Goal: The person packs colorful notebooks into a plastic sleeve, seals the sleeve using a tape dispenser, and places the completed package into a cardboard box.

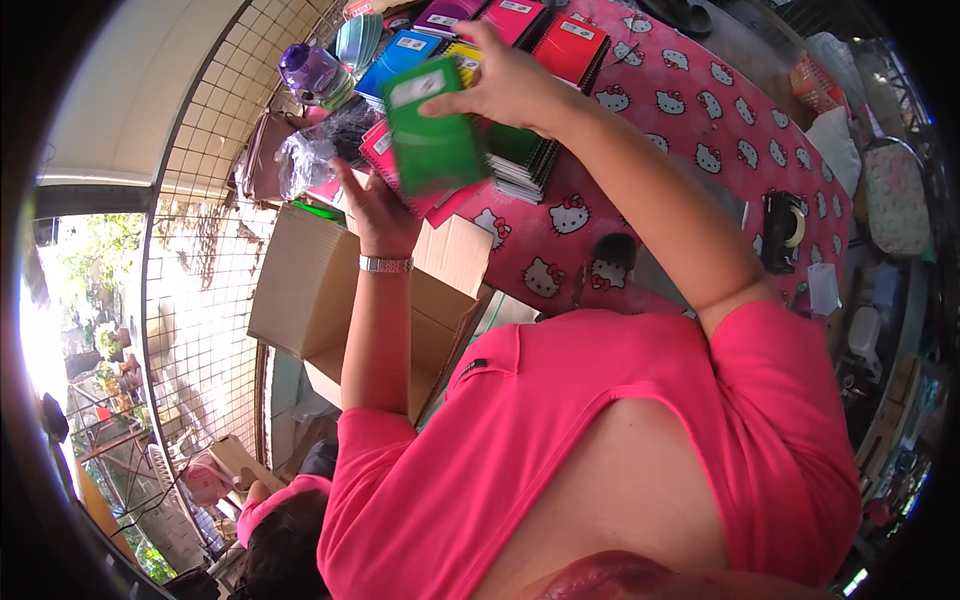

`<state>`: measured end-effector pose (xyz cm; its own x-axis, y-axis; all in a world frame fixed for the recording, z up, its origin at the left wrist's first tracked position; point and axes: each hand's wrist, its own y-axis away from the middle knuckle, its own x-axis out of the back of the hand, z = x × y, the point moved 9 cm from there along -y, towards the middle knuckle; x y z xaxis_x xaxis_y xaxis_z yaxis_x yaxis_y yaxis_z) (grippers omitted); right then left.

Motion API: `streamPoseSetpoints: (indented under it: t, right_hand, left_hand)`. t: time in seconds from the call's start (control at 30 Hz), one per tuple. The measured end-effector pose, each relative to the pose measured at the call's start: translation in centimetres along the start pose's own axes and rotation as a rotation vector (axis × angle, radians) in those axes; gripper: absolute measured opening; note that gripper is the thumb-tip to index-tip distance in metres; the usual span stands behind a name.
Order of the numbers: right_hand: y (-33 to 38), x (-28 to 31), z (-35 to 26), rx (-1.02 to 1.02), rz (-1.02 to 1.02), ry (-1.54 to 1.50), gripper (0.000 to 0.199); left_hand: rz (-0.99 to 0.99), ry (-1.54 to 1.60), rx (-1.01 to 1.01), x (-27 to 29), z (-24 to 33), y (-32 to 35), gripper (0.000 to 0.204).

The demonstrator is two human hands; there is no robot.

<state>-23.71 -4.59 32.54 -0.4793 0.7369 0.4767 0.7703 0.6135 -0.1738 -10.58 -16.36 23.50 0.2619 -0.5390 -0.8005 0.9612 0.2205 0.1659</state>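
Note:
My right hand (505,85) is closed on a green spiral notebook (436,145), thumb on its cover; the notebook is slightly blurred and held above the table. Lower and to the left, my left hand (385,215) appears closed at the edge of a pink notebook (378,148), partly hidden behind the green one. Stacked around them are a blue notebook (400,62), a yellow notebook (466,60), a red notebook (572,50), a purple notebook (448,13) and a magenta notebook (512,20). A stack of dark green notebooks (522,165) sits under my right wrist.
An open cardboard box (305,275) stands below my left hand. Clear plastic wrap (305,160) and a purple-lidded bottle (312,75) are at left. The pink patterned tablecloth (690,110) carries a black tape dispenser (783,232). Another person (290,530) is at lower left.

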Motion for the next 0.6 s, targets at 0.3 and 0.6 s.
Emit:
streamPoseSetpoints:
  t: [0.3,0.6]
  right_hand:
    - [-5.6,-0.6,9.6,-0.366,0.132,0.650,0.062]
    - [-7.9,1.5,3.3,0.160,0.430,0.149,0.053]
  left_hand:
    - [0.187,0.036,-0.066,5.2,2.0,1.3,0.025]
    - [0.275,-0.082,-0.099,7.4,2.4,0.3,0.036]
